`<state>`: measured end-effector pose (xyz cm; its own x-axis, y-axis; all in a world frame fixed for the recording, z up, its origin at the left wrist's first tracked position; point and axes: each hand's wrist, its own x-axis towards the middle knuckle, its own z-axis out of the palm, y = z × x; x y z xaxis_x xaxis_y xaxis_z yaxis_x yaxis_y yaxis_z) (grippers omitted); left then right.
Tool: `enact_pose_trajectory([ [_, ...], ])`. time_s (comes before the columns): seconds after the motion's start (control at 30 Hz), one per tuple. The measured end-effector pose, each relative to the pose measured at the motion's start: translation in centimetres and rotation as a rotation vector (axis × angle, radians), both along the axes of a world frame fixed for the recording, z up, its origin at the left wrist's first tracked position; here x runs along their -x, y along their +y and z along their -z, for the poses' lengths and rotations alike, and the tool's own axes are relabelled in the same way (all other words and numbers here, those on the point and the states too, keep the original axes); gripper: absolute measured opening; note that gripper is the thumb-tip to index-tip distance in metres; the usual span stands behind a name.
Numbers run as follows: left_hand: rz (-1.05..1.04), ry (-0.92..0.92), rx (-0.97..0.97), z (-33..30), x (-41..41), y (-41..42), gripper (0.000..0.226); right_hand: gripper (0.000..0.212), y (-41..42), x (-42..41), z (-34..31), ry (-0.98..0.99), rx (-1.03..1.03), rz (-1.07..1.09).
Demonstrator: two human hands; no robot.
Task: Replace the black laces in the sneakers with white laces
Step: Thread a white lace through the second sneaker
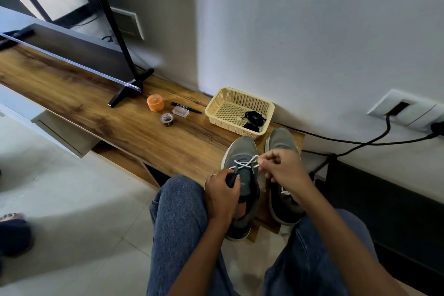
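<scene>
Nearest the camera, two knees in blue jeans [179, 218] frame the work area. Just beyond them, the left hand [222, 193] grips the tongue and collar of the left grey sneaker [241, 175], fingers curled over the dark opening, a ring on one finger. The right hand [282, 170] reaches across above the right grey sneaker [281, 142] and pinches the white lace [247, 163] at the left sneaker's right-hand eyelets; the lace crosses the upper eyelet rows. A short run of white lacing shows on the right sneaker below the wrist. Both sneakers stand side by side, toes toward the wall, at the right end of the wooden bench [120, 125]. Immediately behind the toes sits a cream plastic basket [236, 101] holding the bundled black laces [253, 119]. Further left on the bench lie a tape roll [167, 119], a clear small box [181, 111], a black pen [186, 107] and an orange container [155, 102]. Farthest back stands a television [72, 38] on its black foot.
</scene>
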<state>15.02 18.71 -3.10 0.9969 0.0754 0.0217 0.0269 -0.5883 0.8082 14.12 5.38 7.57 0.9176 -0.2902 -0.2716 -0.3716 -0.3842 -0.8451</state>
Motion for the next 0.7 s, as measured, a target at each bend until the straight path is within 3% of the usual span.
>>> enact_pose_trajectory([
  [0.17,-0.027,0.027,0.017,-0.1,-0.1,0.1,0.02,0.017,0.5,-0.8,4.4,0.125,0.046,0.024],
  [0.43,-0.081,0.088,0.041,0.1,-0.7,0.3,0.019,0.016,2.2,-2.2,6.0,0.043,0.275,-0.104],
  [0.57,-0.102,0.117,0.151,0.5,-1.0,0.5,0.018,0.006,3.0,-2.7,7.0,0.005,0.359,-0.112],
  [0.7,-0.105,0.133,0.222,1.0,-1.3,0.6,0.018,0.008,3.7,-3.1,7.7,0.023,0.392,-0.116],
])
